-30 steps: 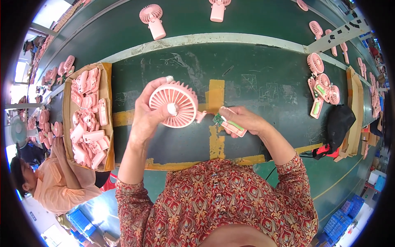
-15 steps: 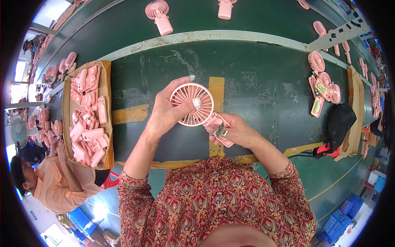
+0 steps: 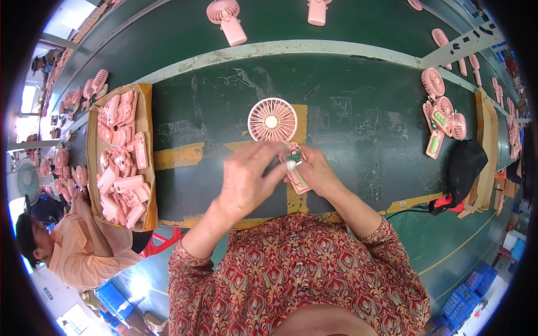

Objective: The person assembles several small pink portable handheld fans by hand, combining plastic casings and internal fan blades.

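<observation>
A pink handheld fan lies in front of me, its round grille (image 3: 272, 120) pointing away and its open handle (image 3: 298, 178) toward me. Inside the handle a green circuit board (image 3: 296, 157) and a green strip show. My right hand (image 3: 318, 171) is closed round the handle's right side. My left hand (image 3: 249, 175) reaches in from the left, fingers bent over the handle's upper end by the board. Its thumb, in a white fingertip cover, touches the handle. What the left fingertips pinch, if anything, is hidden.
A cardboard box (image 3: 147, 168) of pink casing parts stands at left, beside a seated co-worker (image 3: 87, 246). Several fans with opened handles (image 3: 443, 112) lie at right, near a black bag (image 3: 466, 165). Beyond the pale rail (image 3: 269, 49) are more fans (image 3: 232, 29).
My left hand has let go of the fan's grille and moved down to the handle's open end. The handle has turned, exposing the board and green strip; the right hand still holds it.
</observation>
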The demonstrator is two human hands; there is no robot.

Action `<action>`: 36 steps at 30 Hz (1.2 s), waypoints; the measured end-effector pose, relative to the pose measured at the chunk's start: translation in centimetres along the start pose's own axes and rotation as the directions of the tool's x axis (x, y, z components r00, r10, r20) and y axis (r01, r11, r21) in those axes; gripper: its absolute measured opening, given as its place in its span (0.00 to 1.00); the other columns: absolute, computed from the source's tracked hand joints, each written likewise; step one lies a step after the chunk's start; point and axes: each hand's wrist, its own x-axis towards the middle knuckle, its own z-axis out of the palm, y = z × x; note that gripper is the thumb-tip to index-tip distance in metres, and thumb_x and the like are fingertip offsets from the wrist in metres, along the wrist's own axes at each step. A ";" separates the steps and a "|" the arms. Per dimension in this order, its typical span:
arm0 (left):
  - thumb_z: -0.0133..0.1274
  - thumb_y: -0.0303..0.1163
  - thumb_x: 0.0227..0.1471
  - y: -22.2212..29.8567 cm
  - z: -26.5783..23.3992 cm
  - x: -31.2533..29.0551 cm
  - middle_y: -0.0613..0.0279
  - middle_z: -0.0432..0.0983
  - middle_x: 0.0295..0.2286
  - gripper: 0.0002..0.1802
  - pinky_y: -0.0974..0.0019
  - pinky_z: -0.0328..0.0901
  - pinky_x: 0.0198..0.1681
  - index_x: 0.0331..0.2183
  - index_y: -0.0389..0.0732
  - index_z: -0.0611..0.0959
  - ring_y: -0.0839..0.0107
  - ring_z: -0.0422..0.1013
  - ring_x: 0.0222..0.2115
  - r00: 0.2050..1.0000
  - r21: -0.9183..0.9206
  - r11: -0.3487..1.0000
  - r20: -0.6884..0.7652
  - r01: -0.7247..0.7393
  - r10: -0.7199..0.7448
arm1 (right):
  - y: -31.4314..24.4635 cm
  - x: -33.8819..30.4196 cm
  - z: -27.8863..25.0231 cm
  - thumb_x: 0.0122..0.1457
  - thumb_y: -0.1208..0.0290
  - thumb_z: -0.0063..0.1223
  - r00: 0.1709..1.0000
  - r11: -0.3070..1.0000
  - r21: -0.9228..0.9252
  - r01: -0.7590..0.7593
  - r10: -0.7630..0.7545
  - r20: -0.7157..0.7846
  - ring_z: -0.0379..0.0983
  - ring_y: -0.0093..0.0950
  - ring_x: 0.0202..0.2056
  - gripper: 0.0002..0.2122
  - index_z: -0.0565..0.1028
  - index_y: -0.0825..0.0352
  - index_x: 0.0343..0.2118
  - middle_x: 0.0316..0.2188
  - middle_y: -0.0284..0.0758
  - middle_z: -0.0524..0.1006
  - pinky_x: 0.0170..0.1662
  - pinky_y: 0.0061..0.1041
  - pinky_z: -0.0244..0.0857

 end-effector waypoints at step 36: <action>0.51 0.25 0.49 -2.1 2.6 -3.2 0.53 0.75 0.22 0.04 0.61 0.67 0.27 0.30 0.36 0.75 0.57 0.74 0.24 0.940 -0.151 0.928 0.055 0.341 -0.336 | 1.0 0.6 -0.2 0.63 0.51 0.36 0.997 0.946 0.315 -0.079 0.070 0.039 0.75 0.26 0.33 0.23 0.68 0.69 0.46 0.33 0.37 0.75 0.33 0.22 0.70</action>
